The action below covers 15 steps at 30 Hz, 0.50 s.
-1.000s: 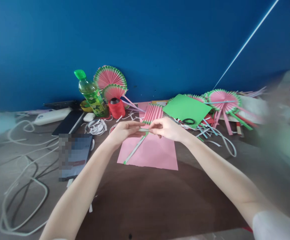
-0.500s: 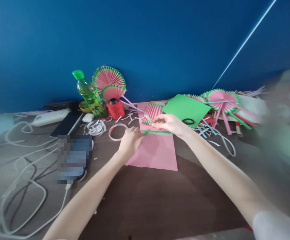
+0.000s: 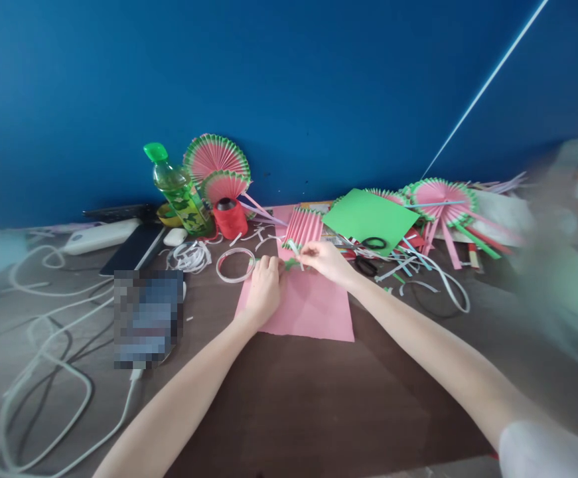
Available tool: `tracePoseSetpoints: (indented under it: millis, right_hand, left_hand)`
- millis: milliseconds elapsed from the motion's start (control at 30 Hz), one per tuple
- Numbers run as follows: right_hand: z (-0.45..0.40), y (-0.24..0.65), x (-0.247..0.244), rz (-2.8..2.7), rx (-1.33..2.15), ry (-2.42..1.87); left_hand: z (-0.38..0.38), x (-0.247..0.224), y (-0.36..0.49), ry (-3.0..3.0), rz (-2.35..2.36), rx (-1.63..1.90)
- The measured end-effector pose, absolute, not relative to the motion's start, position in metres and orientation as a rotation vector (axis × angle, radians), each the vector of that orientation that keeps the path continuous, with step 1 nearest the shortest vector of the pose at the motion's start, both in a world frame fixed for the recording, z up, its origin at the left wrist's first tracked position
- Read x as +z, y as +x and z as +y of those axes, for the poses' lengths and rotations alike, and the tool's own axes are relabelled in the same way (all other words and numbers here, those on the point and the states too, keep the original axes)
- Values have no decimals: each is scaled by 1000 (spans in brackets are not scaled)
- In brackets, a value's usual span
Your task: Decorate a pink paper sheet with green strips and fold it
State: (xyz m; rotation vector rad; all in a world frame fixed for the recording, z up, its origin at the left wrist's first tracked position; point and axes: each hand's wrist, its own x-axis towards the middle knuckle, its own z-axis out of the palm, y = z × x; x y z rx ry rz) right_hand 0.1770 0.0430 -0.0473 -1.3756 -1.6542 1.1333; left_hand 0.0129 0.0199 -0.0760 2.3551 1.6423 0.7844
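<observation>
A pink sheet of paper [image 3: 313, 305] with a green strip [image 3: 292, 264] along its far edge lies on the dark table. My left hand [image 3: 265, 289] rests on the sheet's far left part, fingers forward and pressing down; the fingertips cover that corner. Between thumb and fingers of my right hand [image 3: 329, 263] is a thin white strip [image 3: 294, 248], held over the far edge of the sheet. Just behind it sits a pleated pink paper piece [image 3: 304, 226]. A roll of double-sided tape [image 3: 235, 265] lies flat beside my left hand.
Paper fans [image 3: 217, 161] lean on the blue wall, beside a green-capped bottle [image 3: 182, 192] and a red thread spool [image 3: 231, 218]. A green sheet [image 3: 368, 219], black-handled scissors [image 3: 366, 266] and paper scraps lie right. A phone [image 3: 152, 318] with a looping white cable [image 3: 89, 392] is left.
My right hand has moved slightly nearer with the white strip, down to the sheet's far edge. My left hand has settled on the sheet, which now extends further left. The scissors are now visible.
</observation>
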Motion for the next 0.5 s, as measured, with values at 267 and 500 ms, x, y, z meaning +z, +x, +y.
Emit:
tracePoseSetpoints:
  millis: [267, 500]
  right_hand:
    - [36, 167, -54, -1725, 1035, -1287]
    - [34, 166, -47, -1569, 1185, -1211]
  left_hand:
    - [21, -80, 13, 2357, 1686, 770]
    - [24, -77, 13, 2279, 1643, 742]
